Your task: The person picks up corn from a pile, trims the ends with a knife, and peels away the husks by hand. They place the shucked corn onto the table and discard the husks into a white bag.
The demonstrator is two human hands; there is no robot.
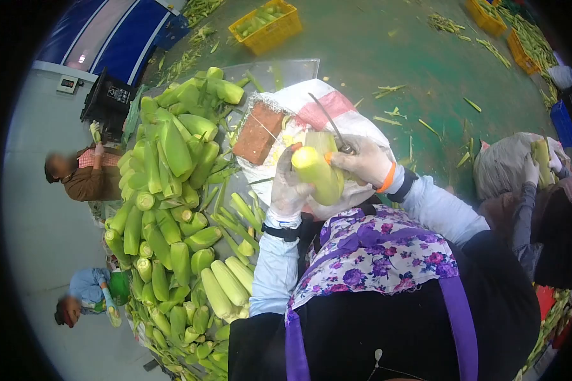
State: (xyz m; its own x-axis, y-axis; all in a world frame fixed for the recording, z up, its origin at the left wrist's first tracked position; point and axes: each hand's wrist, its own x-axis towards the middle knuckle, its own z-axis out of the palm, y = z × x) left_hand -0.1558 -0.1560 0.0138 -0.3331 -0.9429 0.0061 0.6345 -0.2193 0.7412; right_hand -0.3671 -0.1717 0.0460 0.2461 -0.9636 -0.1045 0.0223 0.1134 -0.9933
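Observation:
An ear of corn (pixel 319 176) in pale green husk is in front of my apron, its cut end turned up toward me. My left hand (pixel 288 188), in a whitish glove, is closed around its left side. My gloved right hand (pixel 370 166) grips a knife (pixel 327 117) with a thin, slightly curved blade pointing up and left. The right thumb also presses on the husk. Behind the corn a loose husk leaf (pixel 321 141) stands out. Beneath lies a white and pink sack (pixel 368 127) with a red brick (pixel 258 133) on it.
A large pile of unhusked corn (pixel 171 159) fills the left side, with several trimmed ears (pixel 225 286) near my left forearm. A yellow crate (pixel 267 28) stands at the back. Co-workers are at left, and another person (pixel 534 190) handles corn at right. Husk scraps litter the green floor.

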